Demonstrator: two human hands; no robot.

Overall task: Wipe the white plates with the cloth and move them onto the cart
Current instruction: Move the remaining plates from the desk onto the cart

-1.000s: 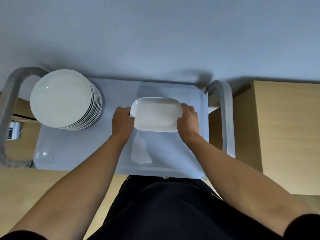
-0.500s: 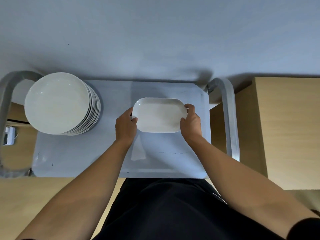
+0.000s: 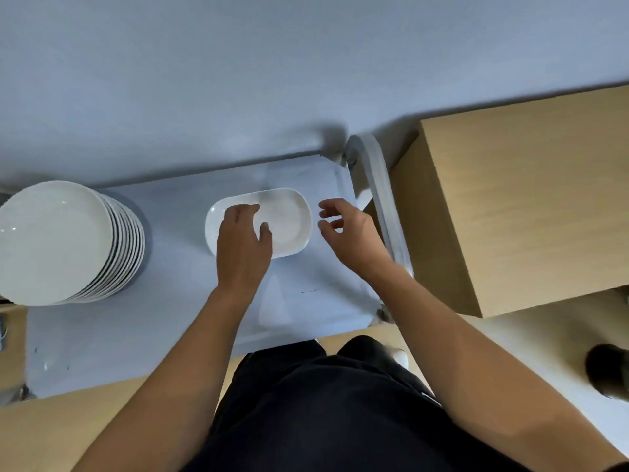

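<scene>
A white oblong plate [image 3: 286, 219] lies flat on the grey cart top [image 3: 177, 212], towards its right end. My left hand [image 3: 243, 240] hovers over the plate's left half with fingers spread, holding nothing. Just right of the plate, my right hand [image 3: 347, 233] is open with curled fingers, clear of the rim. A tall stack of round white plates [image 3: 58, 240] stands at the cart's left end. No cloth shows in this view.
The cart's curved metal handle [image 3: 381, 206] rises right beside my right hand. A light wooden cabinet [image 3: 517, 206] stands to the right of the cart. A grey wall runs behind. A dark object [image 3: 607, 373] lies on the floor at the far right.
Both hands held the oblong plate by its ends; now they have let go and it rests on the cart. The view has swung to the right.
</scene>
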